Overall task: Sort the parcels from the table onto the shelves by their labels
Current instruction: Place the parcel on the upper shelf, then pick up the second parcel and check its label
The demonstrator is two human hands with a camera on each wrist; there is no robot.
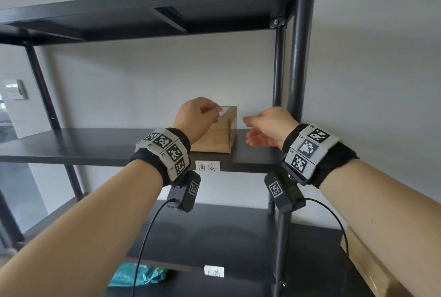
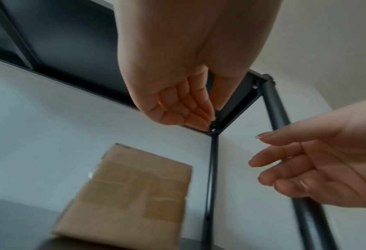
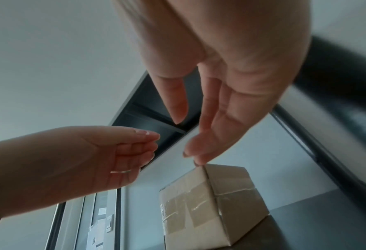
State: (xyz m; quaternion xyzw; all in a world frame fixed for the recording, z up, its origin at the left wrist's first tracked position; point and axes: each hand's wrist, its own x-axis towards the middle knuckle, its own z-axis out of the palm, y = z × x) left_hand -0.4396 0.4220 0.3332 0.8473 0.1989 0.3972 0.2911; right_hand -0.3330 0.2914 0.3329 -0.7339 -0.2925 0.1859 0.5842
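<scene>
A brown taped cardboard parcel (image 1: pixel 220 133) stands on the black middle shelf (image 1: pixel 95 146), just above a handwritten white label (image 1: pixel 208 167) on the shelf's front edge. My left hand (image 1: pixel 213 114) hovers at the parcel's upper left with loosely curled fingers and holds nothing; in the left wrist view the left hand (image 2: pixel 214 116) hangs above the parcel (image 2: pixel 130 194), apart from it. My right hand (image 1: pixel 247 131) is to the right of the parcel, fingers relaxed and empty. In the right wrist view the right hand (image 3: pixel 188 138) has its fingertips close to the top corner of the parcel (image 3: pixel 210 203).
The rack's thick black post (image 1: pixel 299 58) rises just right of my right hand, and the top shelf (image 1: pixel 143 17) is overhead. The lower shelf carries another white label (image 1: pixel 214 272); a teal bag (image 1: pixel 136 275) lies beneath it. A brown box (image 1: pixel 372 263) sits at the lower right.
</scene>
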